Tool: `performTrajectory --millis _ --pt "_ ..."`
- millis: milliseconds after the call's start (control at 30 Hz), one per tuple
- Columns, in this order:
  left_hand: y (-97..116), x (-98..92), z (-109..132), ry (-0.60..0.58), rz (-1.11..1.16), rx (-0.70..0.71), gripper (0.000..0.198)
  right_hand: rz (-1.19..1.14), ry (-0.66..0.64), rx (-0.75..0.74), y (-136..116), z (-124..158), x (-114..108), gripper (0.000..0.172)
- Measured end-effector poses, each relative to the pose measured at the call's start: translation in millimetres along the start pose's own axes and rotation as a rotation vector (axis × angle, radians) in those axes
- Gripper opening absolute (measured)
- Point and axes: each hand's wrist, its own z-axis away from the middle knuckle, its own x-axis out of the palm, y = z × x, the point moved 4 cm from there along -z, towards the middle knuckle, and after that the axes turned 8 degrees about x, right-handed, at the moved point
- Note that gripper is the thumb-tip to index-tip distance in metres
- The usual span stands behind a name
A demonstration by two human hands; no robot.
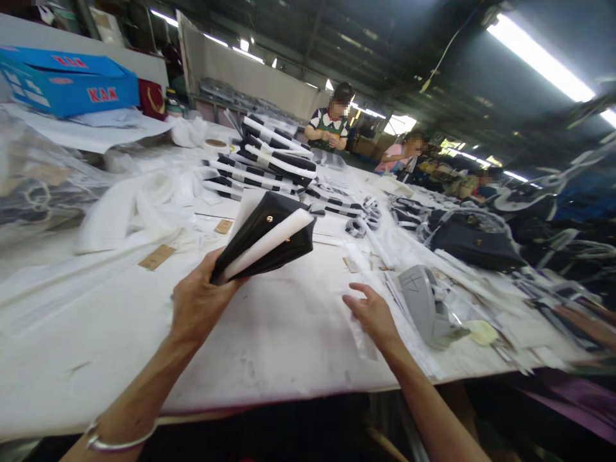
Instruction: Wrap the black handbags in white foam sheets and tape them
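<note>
We recorded the left hand raised above the white table, with thumb and fingers pinched on the lower corner of a black wallet. The wallet was clear of the table, tilted up and away from the wearer. A white sheet was sandwiched in its fold, and two small metal snaps were visible on it. A metal bangle sat on the left wrist.

We recorded the right hand palm down and low over the table, with fingers spread and gripping nothing. Whether the fingertips touched the surface we could not tell. A clear plastic strip lay just beside this hand. A grey tape dispenser stood near it on the right.

Around the work area we noted:
- Two brown paper tags on the table, left of the wallet.
- A stack of black-and-white wrapped pieces beyond the wallet, well apart from both hands.
- A blue box at the far left.
- A black handbag to the right.

At the far end of the table, a person in a striped top was working. A second person sat behind and to the right.
</note>
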Motion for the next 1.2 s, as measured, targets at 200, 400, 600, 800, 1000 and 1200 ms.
performTrajectory --millis 200,400,600,800,1000,1200 --pt "1 0.3 0 0.009 -0.042 0.020 0.054 -0.303 -0.171 0.249 66 33 13 0.075" --pt "5 4.7 4 -0.004 -0.071 0.086 0.049 -0.379 -0.362 0.207 60 69 38 0.088" --pt "6 6.0 6 -0.007 -0.104 0.106 0.050 0.186 -0.217 -0.050 40 61 2 0.039" --pt "5 11.5 9 -0.030 -0.149 0.141 0.049 0.491 0.229 -0.453 -5 12 -4 0.040" --pt "1 14.3 10 -0.008 -0.181 0.186 0.046 0.400 0.165 -0.545 -30 -64 42 0.037" --pt "-5 11.6 13 0.041 -0.164 0.184 0.044 0.115 0.031 -0.312 -39 -116 52 0.020"
